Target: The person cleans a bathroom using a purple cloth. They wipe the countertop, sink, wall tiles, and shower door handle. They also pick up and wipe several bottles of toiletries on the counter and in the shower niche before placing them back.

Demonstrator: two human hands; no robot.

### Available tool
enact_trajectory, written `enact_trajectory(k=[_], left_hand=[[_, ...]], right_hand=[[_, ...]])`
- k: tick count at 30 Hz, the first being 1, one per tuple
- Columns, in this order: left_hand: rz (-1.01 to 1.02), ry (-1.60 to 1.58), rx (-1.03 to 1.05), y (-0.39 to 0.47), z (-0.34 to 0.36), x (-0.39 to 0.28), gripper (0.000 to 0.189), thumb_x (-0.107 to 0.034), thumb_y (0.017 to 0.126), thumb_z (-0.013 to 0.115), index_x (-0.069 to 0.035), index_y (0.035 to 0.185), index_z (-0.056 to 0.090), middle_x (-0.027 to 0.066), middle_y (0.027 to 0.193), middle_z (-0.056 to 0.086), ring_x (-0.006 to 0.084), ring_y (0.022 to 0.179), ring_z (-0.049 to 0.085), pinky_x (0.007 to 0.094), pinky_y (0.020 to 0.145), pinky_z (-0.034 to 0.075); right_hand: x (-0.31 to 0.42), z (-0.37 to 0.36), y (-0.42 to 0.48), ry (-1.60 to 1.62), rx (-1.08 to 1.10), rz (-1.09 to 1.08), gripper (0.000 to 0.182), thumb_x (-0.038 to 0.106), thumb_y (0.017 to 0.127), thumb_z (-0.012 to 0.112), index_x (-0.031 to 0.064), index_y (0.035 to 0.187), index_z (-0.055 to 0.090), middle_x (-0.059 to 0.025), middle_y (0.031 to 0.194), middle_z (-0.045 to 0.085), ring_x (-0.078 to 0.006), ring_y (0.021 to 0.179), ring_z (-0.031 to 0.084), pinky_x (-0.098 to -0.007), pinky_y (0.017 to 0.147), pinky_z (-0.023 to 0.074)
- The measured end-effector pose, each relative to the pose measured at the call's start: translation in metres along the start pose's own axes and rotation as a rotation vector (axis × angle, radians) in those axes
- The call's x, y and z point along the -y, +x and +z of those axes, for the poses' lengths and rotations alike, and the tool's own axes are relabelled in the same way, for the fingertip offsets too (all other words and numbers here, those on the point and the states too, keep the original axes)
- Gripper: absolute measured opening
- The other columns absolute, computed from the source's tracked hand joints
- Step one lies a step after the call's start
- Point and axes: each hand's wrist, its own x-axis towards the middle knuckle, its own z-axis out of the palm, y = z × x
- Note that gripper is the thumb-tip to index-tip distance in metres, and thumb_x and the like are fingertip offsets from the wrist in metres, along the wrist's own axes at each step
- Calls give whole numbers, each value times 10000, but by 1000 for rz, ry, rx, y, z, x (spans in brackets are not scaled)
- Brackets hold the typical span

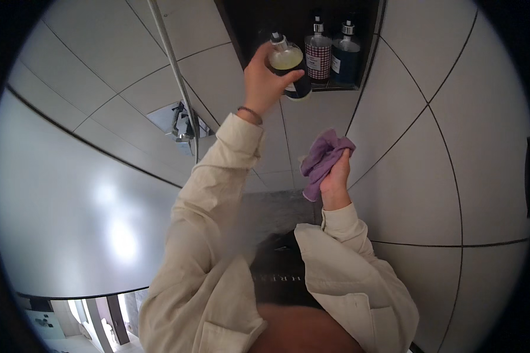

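My left hand [265, 79] grips a clear pump bottle [288, 59] that has a dark label and pale yellow liquid inside. The bottle tilts a little and is in front of the lower edge of a dark wall niche [256, 17]. Bunched up in my right hand [337, 178] is a purple cloth [324, 154], held lower down in front of the tiled wall. Two more pump bottles stand side by side in the niche: one with a red-and-white checked label [318, 55], the other dark blue [346, 59] with a small white label.
Left of my forearm, a shower hose [174, 66] hangs past a chrome mixer valve [183, 123] on the tiled wall [128, 66]. A large glossy panel [84, 198] curves along the left. Light tiles [406, 154] line the right side, and a grey floor [282, 209] lies below.
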Motion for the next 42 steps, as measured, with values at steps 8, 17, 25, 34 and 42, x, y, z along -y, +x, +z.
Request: enact_trajectory(k=[8, 17, 25, 34, 42], left_hand=[[-50, 178, 256, 37, 1, 26, 741, -206, 588, 878, 5, 1201, 519, 173, 1131, 626, 295, 1038, 622, 355, 893, 500], [-80, 135, 230, 50, 11, 32, 693, -141, 589, 869, 20, 1176, 538, 193, 1124, 626, 326, 1035, 612, 364, 902, 485], [-112, 265, 333, 55, 7, 33, 844, -243, 637, 854, 7, 1330, 442, 210, 1284, 502, 317, 1184, 504, 389, 1012, 421], [-82, 75, 296, 45, 8, 43, 848, -267, 604, 870, 14, 1288, 454, 210, 1231, 557, 321, 1147, 547, 379, 995, 424], [-104, 364, 86, 36, 20, 24, 739, -284, 600, 875, 2, 1168, 498, 195, 1117, 623, 340, 997, 633, 384, 841, 518]], right_hand=[[7, 11, 5, -87, 23, -124, 425, 455, 983, 414, 105, 1171, 561, -11, 1154, 583, -141, 1009, 561, -296, 897, 456], [9, 5, 12, -70, 32, -39, 398, 489, 960, 450, 156, 1137, 579, 17, 1132, 598, -142, 981, 585, -305, 834, 491], [-1, -10, 33, 2, 37, -71, 399, 496, 953, 459, 162, 1132, 583, 6, 1098, 609, -156, 958, 590, -327, 851, 490], [-5, -6, 30, -13, 27, -55, 391, 493, 959, 446, 162, 1122, 575, 8, 1133, 587, -147, 1017, 561, -340, 878, 478], [2, -1, 21, -14, 9, -91, 395, 489, 989, 378, 159, 1107, 560, 4, 1066, 605, -156, 954, 576, -326, 847, 486]])
